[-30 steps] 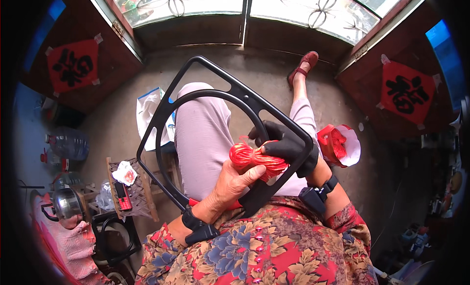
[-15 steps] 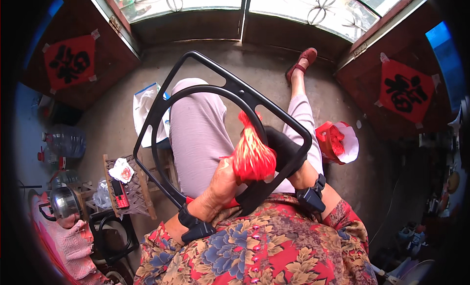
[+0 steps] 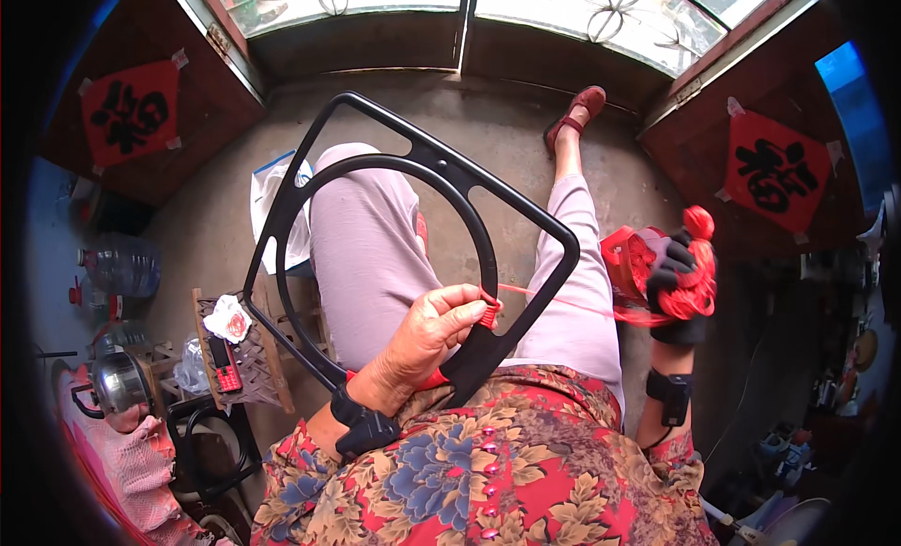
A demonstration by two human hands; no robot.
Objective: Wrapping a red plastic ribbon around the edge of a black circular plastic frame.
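Across my lap lies a black frame, a round ring inside a larger rounded, angular outline. Tight turns of red cord wrap a short stretch of the ring's right side. Bare, my left hand pinches the ring at these turns with thumb and fingers. My right hand, in a black glove with bare fingertips not clearly visible, is closed around a bundle of red cord, out to the right. A strand runs taut from the windings across my thigh toward that bundle.
A red bag stands beside my right leg, partly behind the right hand. A white bag is by my left knee. At left, a low stool bears a red phone and crumpled paper; a metal pot is beyond.
My right hand has swung from the frame out to the right with the cord bundle, drawing a strand straight. My left hand has moved from the bundle to pinch the wound ring.
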